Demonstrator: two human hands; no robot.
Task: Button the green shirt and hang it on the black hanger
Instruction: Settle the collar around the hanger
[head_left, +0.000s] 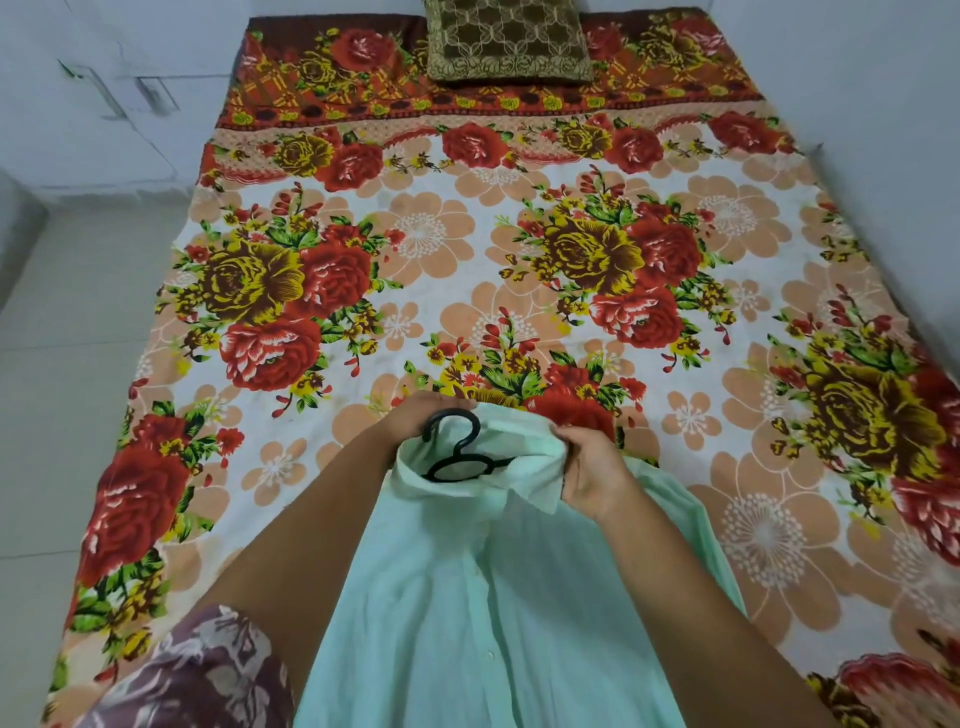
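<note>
Nearest the camera, lower left: a maroon sleeve (197, 670) with a pale floral print. Green shirt (493, 597) held up over the near edge of the bed, its front facing the camera; placket closed down the middle, small pale buttons showing along it. Black hanger (457, 448) sits inside the shirt, hook and upper neck poking out through the collar opening; its arms are hidden by the fabric. Right hand (587, 470) grips the right side of the collar, fingers curled into the cloth, thumb on top. Left hand (415, 418) at the far left rim of the collar, fingers curled over the fabric edge just beside the hook; whether they also touch the hook cannot be told. Beyond the hands: floral bedsheet (467, 249), red and yellow roses on a pale ground, lying flat across the bed. At the far end, a brown and gold patterned cushion (509, 44). Pale tiled floor (62, 364) to the left of the bed, white wall (857, 62) at the back and right.
</note>
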